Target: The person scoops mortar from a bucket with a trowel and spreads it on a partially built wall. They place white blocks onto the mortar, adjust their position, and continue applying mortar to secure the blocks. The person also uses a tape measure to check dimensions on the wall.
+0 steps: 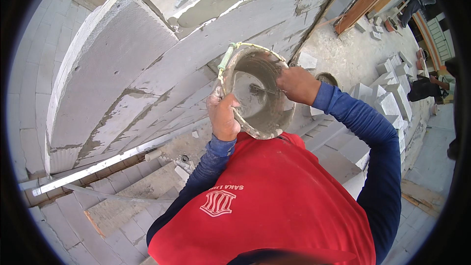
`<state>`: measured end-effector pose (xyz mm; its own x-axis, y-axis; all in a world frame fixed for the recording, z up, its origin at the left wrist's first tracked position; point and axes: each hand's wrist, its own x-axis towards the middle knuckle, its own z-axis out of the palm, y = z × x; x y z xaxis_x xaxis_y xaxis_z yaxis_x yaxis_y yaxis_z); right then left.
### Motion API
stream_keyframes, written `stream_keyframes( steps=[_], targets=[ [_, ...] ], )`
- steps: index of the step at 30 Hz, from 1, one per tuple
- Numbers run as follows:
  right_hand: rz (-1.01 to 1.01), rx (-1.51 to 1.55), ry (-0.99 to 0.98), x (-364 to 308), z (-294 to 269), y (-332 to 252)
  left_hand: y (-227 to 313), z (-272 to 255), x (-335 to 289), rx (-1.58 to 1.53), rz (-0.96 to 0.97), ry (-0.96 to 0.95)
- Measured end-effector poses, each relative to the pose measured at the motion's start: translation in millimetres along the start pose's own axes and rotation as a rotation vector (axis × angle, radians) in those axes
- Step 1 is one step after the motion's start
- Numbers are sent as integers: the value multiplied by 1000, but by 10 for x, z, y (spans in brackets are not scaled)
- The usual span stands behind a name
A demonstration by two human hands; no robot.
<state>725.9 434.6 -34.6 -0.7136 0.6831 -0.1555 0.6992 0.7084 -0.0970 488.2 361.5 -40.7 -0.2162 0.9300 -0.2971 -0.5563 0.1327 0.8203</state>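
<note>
A mortar-smeared bucket [266, 65] is held tilted against the front of my red shirt, its mouth facing up. My left hand [223, 116] is closed on the bucket's left rim, thumb over the edge. A wire handle with a pale green grip [226, 58] lies along the far left rim. At the right rim my right hand [298, 85] is closed in a fist around what looks like a trowel [263, 90]. Its thin shank reaches into the bucket; the fist hides its handle. Grey mortar coats the bucket's inside.
A pale block wall [162, 68] stands ahead and left, with wet mortar [221, 7] along its top and a raised block [110, 64] at its left end. Stacked blocks [387, 98] and a second bucket [327, 78] are at right. Another person [434, 86] is at the far right.
</note>
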Motion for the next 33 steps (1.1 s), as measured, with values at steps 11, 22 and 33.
stream_keyframes(
  steps=[11, 22, 33],
  targets=[
    [-159, 920, -306, -17, 420, 376, 58, 80, 38, 14, 68, -132],
    [253, 1403, -187, -81, -1138, 483, 130, -390, 157, 67, 282, -26],
    [69, 548, 512, 1152, -1683, -506, 59, -438, 146, -166, 2, 104]
  ],
)
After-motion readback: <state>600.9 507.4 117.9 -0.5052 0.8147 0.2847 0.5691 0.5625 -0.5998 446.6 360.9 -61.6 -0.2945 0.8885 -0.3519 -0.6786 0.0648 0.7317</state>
